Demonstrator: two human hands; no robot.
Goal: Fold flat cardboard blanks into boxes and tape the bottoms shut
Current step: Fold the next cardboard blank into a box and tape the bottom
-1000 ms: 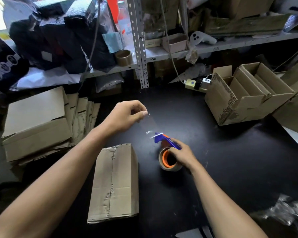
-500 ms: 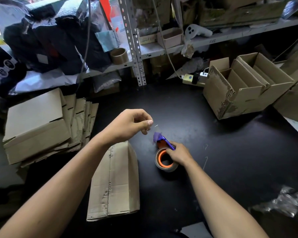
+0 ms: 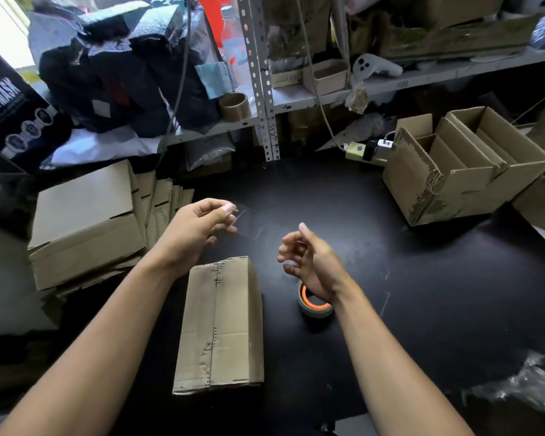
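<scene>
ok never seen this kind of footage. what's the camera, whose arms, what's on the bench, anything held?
There is no robot here. A person wears one wide-angle camera on the head, looking forward and down, so the two bare arms are their own.

The left hand pinches a strip of clear tape, which is hard to see against the dark table. The right hand is raised with loosely curled fingers and holds nothing.

Under the right wrist the tape roll with an orange core lies on the table. Between the arms lies a folded cardboard box. To the left is a stack of flat blanks, to the far right are open boxes, and behind them cluttered shelves.
</scene>
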